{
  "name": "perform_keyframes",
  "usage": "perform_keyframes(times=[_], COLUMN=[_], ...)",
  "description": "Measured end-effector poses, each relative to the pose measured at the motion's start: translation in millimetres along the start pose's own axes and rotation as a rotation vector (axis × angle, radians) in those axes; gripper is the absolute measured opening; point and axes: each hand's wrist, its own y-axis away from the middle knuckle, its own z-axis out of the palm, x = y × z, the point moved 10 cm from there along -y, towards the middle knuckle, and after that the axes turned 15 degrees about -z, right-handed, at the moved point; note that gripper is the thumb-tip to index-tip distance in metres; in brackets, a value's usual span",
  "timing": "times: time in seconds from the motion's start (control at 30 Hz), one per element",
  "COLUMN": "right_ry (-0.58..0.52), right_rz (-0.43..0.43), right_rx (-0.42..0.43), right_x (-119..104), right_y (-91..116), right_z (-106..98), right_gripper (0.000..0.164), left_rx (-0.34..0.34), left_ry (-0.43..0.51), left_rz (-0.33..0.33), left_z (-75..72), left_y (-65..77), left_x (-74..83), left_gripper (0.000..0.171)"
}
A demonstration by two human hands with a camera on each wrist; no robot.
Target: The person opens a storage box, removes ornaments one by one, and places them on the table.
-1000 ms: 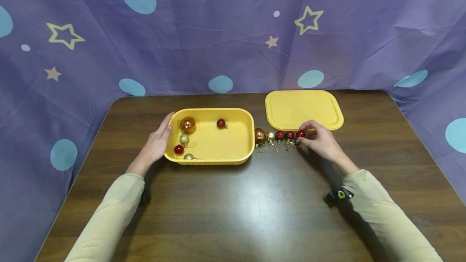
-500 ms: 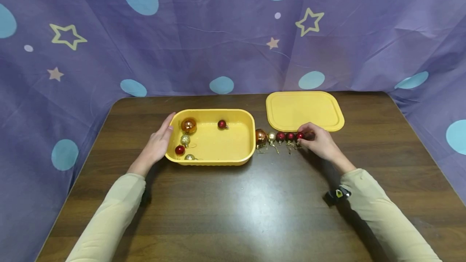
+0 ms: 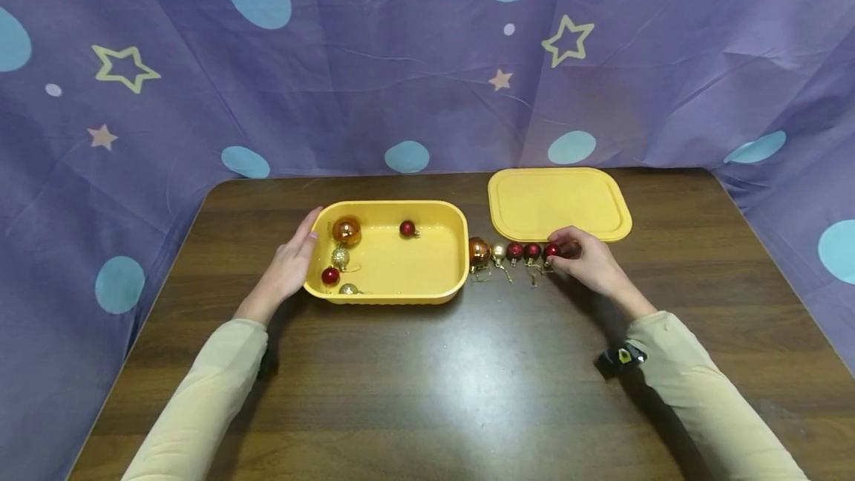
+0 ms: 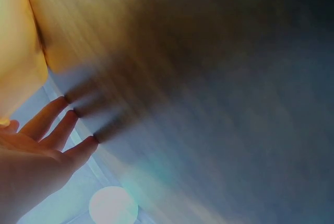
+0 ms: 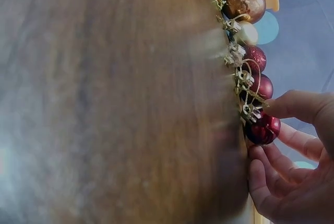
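My left hand (image 3: 291, 262) rests along the left wall of a yellow plastic container (image 3: 427, 273), fingers straight; the left wrist view shows its fingertips on the tabletop. Inside lie a large orange bauble (image 3: 346, 230), two small gold ones and two small red ones. To the right of the container runs a row of Christmas baubles: copper-orange (image 3: 479, 251), pale gold (image 3: 499, 252), then two dark red (image 3: 514, 252). At its right end my right hand (image 3: 588, 262) pinches a shiny red bauble (image 5: 263, 129) between thumb and fingers, close beside its neighbour.
A flat yellow lid (image 3: 559, 203) lies at the back of the brown wooden table (image 3: 427, 392), just behind the row. A purple curtain (image 3: 414, 58) with stars and blue ovals hangs along the table's back and sides.
My right hand has shifted slightly left with the shiny red bauble, bringing it closer to the row. The left hand keeps its place at the container.
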Motion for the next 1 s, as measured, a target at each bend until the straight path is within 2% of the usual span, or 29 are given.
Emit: perform_keyframes(times=[0.27,0.77,1.0], right_ry=[0.02,-0.021,-0.024], right_rz=[0.014,0.011,-0.014], right_rx=[0.002,0.003,0.068], right_x=[2.7,0.6,-8.4], right_y=[-0.3,-0.7,-2.8], right_z=[0.5,-2.1,-14.1], right_gripper=[0.028,0.031,0.031], left_rx=[0.001,-0.001,0.002], left_ry=[0.0,0.004,0.004], left_rz=[-0.003,-0.003,-0.004], left_z=[-0.3,0.1,-0.1], left_y=[-0.1,-0.4,-0.5], left_x=[-0.7,0.6,-0.7], left_gripper=[0.052,0.052,0.052])
